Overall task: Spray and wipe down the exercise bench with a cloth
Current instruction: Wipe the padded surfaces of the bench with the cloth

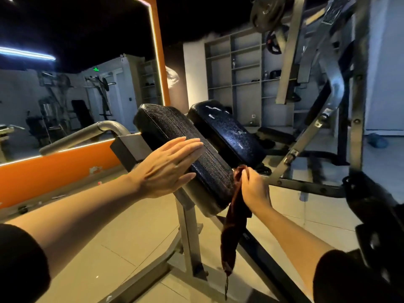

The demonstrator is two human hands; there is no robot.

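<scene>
In a dim gym, I steady the near pad of the exercise bench with my left hand while my right hand bunches a dark red cloth at the pad's lower corner. The risk from here, as I judge it: most of the cloth hangs loose toward the steel frame below, so a wiping stroke could drag only a small wad across the vinyl and leave streaks — or the trailing end could snag on the frame and pull free of my grip. The far pad glistens with what look like droplets, so it may still need wiping. No spray bottle is in view.

My left fingers lie straight and close together, palm flat against the pad's side, holding nothing. My right fingers curl around the cloth's top end, pinching it against the pad's edge — thumb hidden from here. The mirror on the orange wall reflects other machines.
</scene>
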